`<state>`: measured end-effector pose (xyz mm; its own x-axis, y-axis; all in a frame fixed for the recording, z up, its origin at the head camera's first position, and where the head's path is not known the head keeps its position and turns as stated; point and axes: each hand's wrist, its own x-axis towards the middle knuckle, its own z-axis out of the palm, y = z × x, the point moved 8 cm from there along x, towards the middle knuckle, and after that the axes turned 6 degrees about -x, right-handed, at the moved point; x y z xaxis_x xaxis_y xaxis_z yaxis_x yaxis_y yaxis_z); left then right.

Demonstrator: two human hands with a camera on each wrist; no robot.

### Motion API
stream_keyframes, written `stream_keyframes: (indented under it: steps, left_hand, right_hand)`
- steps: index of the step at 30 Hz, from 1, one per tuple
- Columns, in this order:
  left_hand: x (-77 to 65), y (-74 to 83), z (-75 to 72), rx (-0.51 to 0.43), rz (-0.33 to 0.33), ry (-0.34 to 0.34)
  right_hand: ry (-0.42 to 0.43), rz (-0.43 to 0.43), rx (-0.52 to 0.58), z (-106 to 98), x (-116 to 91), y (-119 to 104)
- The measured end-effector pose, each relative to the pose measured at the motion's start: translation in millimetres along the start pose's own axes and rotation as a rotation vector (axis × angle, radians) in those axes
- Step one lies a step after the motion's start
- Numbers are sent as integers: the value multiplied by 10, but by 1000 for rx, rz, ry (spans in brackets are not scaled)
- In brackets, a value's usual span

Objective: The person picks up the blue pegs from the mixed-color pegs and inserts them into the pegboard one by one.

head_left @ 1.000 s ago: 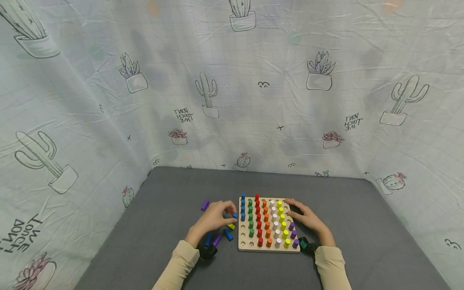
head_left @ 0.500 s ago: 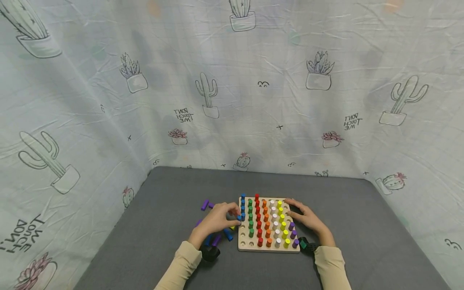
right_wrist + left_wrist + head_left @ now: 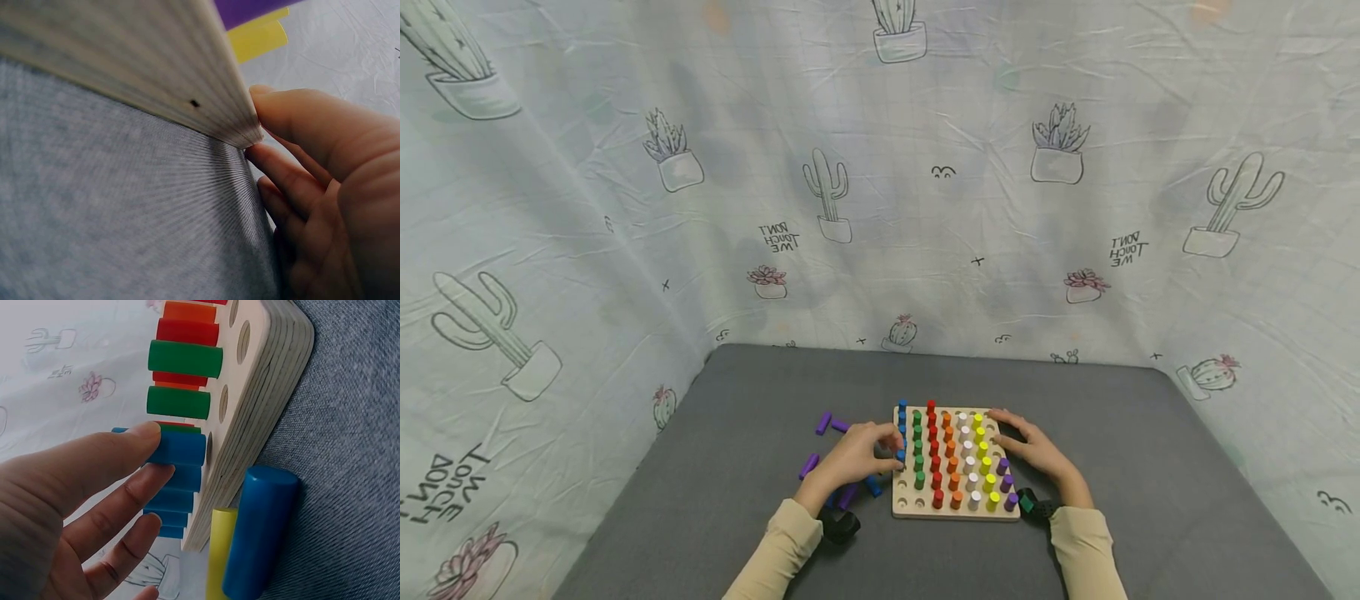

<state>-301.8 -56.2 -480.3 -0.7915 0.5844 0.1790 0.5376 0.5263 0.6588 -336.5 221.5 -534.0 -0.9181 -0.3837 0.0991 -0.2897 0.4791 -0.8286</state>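
My left hand (image 3: 859, 454) pinches a blue peg (image 3: 181, 448) between thumb and fingers. In the left wrist view the peg's end is right at a hole in the left column of the wooden pegboard (image 3: 910, 512). Further blue pegs (image 3: 172, 501) stand in that same column, behind my fingers. Beside it runs a column of green pegs (image 3: 919, 463). My right hand (image 3: 1037, 450) holds the board at its far right corner, thumb against the edge (image 3: 212, 94) and fingers round the side.
Loose purple pegs (image 3: 809, 466) lie on the grey cloth (image 3: 775, 383) left of the board. A blue peg (image 3: 262, 531) and a yellow peg (image 3: 220, 550) lie close by the board's left edge. Red pegs (image 3: 936, 465), orange, white, yellow and purple pegs stand in the other columns.
My left hand has carried the blue peg rightward from the cloth beside the board to the left column. The right hand has stayed at the corner.
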Motion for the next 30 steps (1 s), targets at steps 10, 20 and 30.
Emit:
stream_keyframes:
  steps: [10, 20, 30]
  left_hand:
    - [13, 2, 29, -4, 20, -5]
    - [14, -18, 68, -4, 20, -24]
    - [8, 11, 56, -30, 12, -29]
  right_hand:
    - [3, 3, 2, -4, 14, 0]
    - [25, -1, -36, 2, -40, -211]
    - [14, 1, -36, 0, 13, -7]
